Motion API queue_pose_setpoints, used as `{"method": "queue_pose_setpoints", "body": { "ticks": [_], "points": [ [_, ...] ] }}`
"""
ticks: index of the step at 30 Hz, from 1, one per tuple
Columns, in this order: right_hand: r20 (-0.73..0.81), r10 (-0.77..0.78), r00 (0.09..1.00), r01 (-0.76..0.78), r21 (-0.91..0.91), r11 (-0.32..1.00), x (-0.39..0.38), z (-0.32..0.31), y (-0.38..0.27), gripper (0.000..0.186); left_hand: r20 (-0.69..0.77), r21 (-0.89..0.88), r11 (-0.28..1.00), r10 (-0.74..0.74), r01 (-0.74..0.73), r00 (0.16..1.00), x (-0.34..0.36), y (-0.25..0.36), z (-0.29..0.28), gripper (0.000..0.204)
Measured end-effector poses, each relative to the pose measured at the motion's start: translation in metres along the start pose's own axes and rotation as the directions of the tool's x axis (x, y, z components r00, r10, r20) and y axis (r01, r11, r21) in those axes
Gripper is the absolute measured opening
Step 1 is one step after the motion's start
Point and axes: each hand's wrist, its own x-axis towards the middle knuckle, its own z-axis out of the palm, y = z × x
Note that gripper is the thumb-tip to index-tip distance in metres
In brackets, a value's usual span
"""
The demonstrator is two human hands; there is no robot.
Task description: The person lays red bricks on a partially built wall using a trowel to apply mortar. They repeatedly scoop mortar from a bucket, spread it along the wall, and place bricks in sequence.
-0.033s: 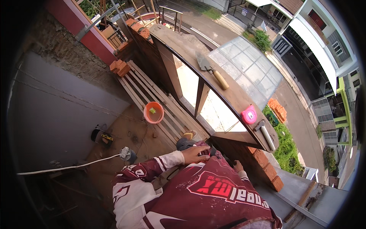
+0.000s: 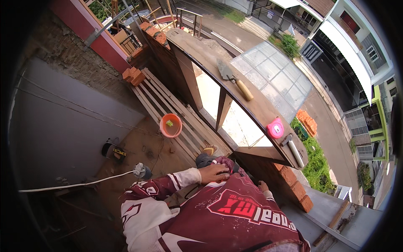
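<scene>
Took in a smooth grey wall (image 2: 75, 105), rough masonry (image 2: 67, 54) and a dirty brown floor (image 2: 130, 157); looked over a wooden window frame (image 2: 189, 44) onto a sunlit street (image 2: 323, 115) and houses (image 2: 371, 44).

Left arm (image 2: 161, 188) swings in from the lower left, bent at the elbow, sleeve down to the wrist, forearm angled inward across the front of the torso (image 2: 235, 227). The left hand (image 2: 212, 174) sits back side up, fingers (image 2: 223, 169) a bit curled and pointing inward, can't really tell if they're gripping. The right hand (image 2: 263, 186) just peeks out past the chest, most of that arm hidden. One foot (image 2: 212, 149) shows too.
</scene>
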Motion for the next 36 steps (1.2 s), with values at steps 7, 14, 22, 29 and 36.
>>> {"method": "queue_pose_setpoints", "body": {
  "ticks": [7,14,22,29,36],
  "points": [
    [-0.008,0.000,1.000,0.001,0.138,0.990,-0.021,0.007,0.000,0.055,0.242,0.130,0.869,-0.494,0.476,0.835,-0.038,0.006,-0.038,0.101],
    [-0.091,-0.048,0.995,0.062,0.161,0.985,-0.040,-0.021,-0.041,0.051,0.406,-0.219,0.920,-0.218,0.326,0.888,-0.002,0.018,-0.019,0.085],
    [-0.094,-0.014,0.995,0.032,0.193,0.981,-0.032,-0.014,-0.042,0.049,0.545,-0.501,0.528,-0.423,0.686,0.724,0.027,0.001,0.010,0.072],
    [-0.094,-0.001,0.996,0.020,0.197,0.980,-0.021,-0.006,-0.032,0.046,0.404,-0.486,0.614,-0.473,0.622,0.783,0.028,-0.039,0.032,0.060],
    [-0.084,0.021,0.996,-0.003,0.206,0.978,-0.018,0.005,-0.021,0.044,0.347,-0.313,0.592,-0.657,0.743,0.669,0.030,-0.011,0.014,0.059]
  ]
}}
